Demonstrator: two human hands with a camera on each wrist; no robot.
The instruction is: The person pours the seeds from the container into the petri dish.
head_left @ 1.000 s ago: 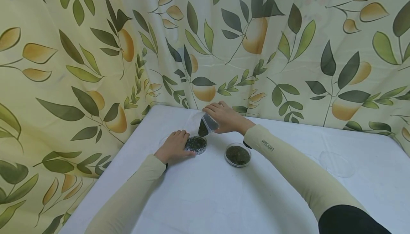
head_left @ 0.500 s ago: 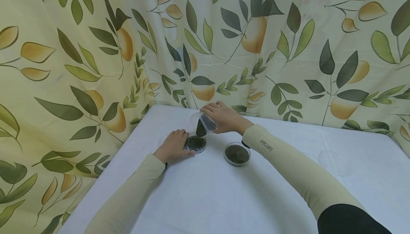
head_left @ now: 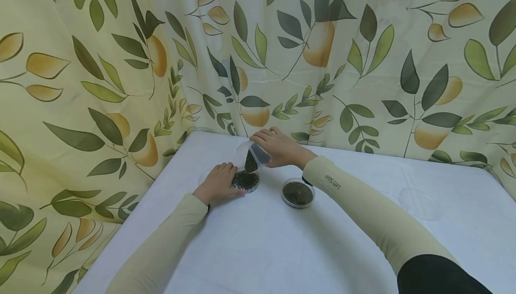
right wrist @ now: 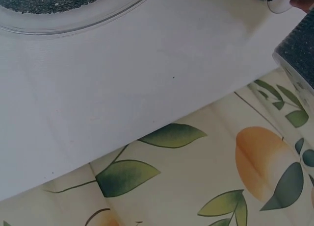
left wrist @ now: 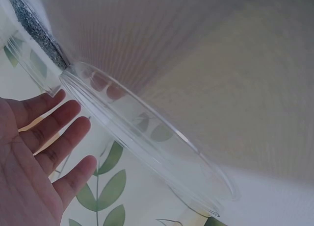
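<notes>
My right hand grips a clear plastic box of dark granules, tilted over a round clear dish. The granules lie heaped toward the box's lower edge. Dark granules with white patches cover that dish's bottom. My left hand rests at the dish's left side, thumb along the front and fingertips at the back edge. In the left wrist view its fingers are spread and nearly straight beside clear rims. The box's dark contents show at the right wrist view's right edge.
A second round dish, filled with dark granules, stands right of the first. An empty clear round dish or lid lies partly behind the left hand. Another clear disc lies on the white table. A leaf-patterned curtain hangs behind.
The right hand and the box have shifted slightly left over the dish. More dark granules cover the white in the dish. The left hand stays in place.
</notes>
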